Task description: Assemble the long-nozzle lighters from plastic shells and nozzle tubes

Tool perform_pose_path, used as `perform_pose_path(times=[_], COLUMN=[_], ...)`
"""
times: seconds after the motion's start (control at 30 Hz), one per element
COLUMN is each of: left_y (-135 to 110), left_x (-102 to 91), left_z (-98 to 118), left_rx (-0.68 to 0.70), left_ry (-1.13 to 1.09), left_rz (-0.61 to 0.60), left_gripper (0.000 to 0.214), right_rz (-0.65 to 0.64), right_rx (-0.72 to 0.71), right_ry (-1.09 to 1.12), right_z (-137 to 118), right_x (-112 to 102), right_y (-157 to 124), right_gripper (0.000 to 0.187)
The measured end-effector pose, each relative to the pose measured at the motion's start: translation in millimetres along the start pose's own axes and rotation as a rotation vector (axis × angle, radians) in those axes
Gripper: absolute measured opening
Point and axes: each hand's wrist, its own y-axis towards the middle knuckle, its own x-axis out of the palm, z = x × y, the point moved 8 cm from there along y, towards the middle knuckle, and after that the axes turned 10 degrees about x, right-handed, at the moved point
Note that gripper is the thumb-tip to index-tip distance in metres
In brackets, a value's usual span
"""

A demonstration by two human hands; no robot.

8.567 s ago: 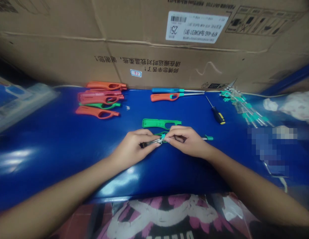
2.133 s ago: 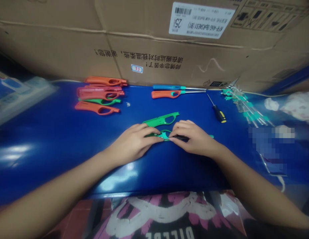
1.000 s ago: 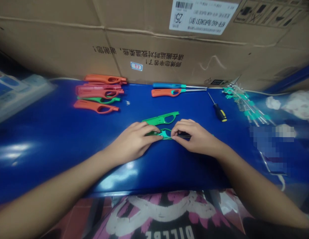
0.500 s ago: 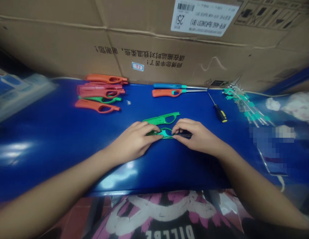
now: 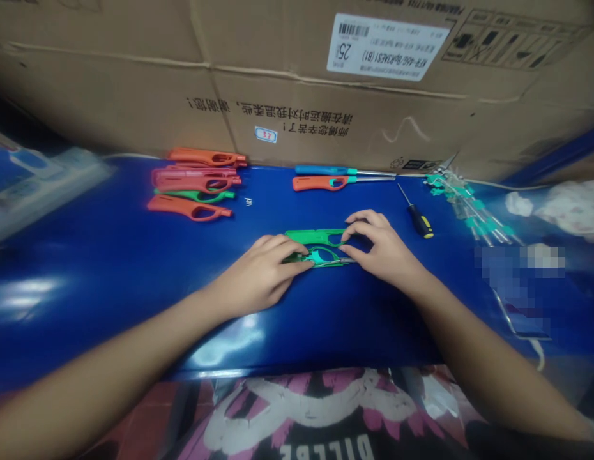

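On the blue table (image 5: 110,268), my left hand (image 5: 263,275) presses its fingers down on the near green lighter shell (image 5: 320,257), which has a teal trigger and a metal tube in it. My right hand (image 5: 380,246) has its fingers curled round the right end of a second green shell half (image 5: 313,236) lying just behind the first. Both shells lie flat at the middle of the table.
A stack of orange, pink and green shells (image 5: 194,188) lies at the back left. Two assembled lighters (image 5: 335,177), a yellow-handled screwdriver (image 5: 416,217) and a bundle of teal-tipped metal tubes (image 5: 474,207) lie at the back. A big cardboard box (image 5: 297,76) walls off the rear.
My right hand has left the near shell and moved back onto the second green shell half, which now lies level instead of slanted. My left hand stays put.
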Motion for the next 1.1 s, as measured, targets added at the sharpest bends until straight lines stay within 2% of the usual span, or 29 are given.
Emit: perform_pose_path(times=[0.13, 0.27, 0.43, 0.53, 0.67, 0.77, 0.97, 1.1], left_y=[1, 1, -2, -5, -6, -5, -7, -6], left_x=[-0.6, -3.3, -25.5, -37.5, -37.2, -31.9, -27.9, -20.7], left_z=[1, 0, -2, -3, -7, -11, -21, -25], left_rx=[0.006, -0.004, -0.027, -0.049, -0.041, -0.032, -0.100, -0.124], left_ry=[-0.013, -0.022, 0.032, 0.143, 0.142, 0.069, 0.032, -0.014], left_rz=[0.007, 0.028, 0.237, 0.315, 0.279, 0.215, 0.120, 0.042], left_gripper=[0.034, 0.031, 0.031, 0.039, 0.040, 0.040, 0.038, 0.037], right_rz=[0.005, 0.075, 0.186, 0.120, -0.032, -0.071, -0.203, -0.241], right_rx=[-0.017, 0.047, 0.117, 0.166, 0.240, 0.207, -0.053, -0.090], right_ry=[0.037, 0.099, 0.282, 0.509, 0.662, 0.611, 0.182, 0.126], right_z=[-3, -3, -7, -9, -9, -12, -35, -36], right_x=[-5, -14, -22, -14, 3, 4, 6, 10], right_y=[1, 1, -4, -6, -7, -7, -11, -12], right_gripper=[0.004, 0.001, 0.010, 0.017, 0.023, 0.022, 0.032, 0.029])
